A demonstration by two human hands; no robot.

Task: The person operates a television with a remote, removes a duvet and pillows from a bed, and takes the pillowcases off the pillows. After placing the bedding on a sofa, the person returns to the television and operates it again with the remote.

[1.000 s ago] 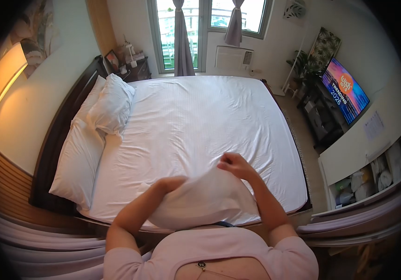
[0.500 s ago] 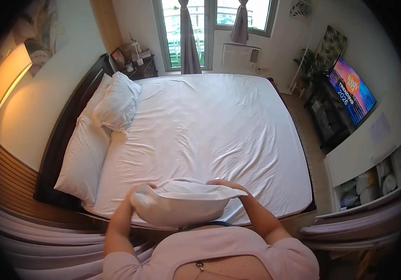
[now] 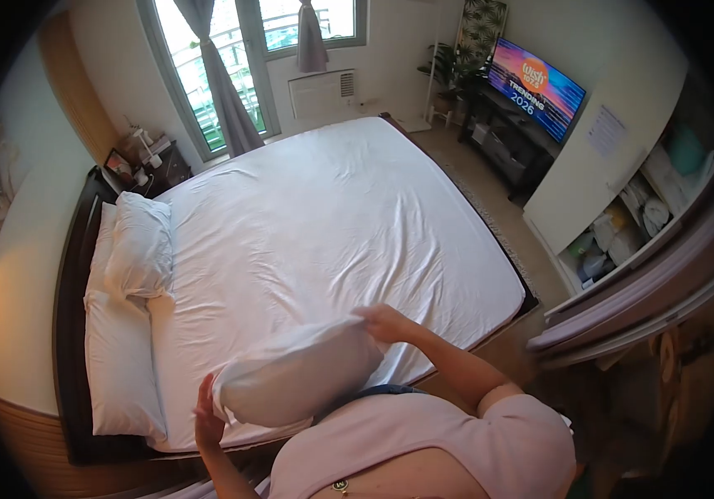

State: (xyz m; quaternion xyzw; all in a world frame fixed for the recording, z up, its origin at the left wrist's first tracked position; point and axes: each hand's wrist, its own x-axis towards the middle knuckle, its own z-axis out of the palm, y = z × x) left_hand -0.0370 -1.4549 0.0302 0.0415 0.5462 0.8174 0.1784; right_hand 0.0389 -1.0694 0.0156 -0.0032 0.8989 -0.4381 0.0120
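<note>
your right hand clamped on the upper corner of a white pillow, your left hand against its other end, can't tell if that one's gripping, pillow right in front of you over the bed, spare pillows by the headboard

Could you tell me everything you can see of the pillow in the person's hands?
The pillow is white, shaded greyish, plump and softly creased, with what looks like a smooth fabric cover. It is tilted, held close to the person's waist over the near edge of the bed. The right hand grips its upper right corner; the left hand is at its left end, grip unclear.
</note>
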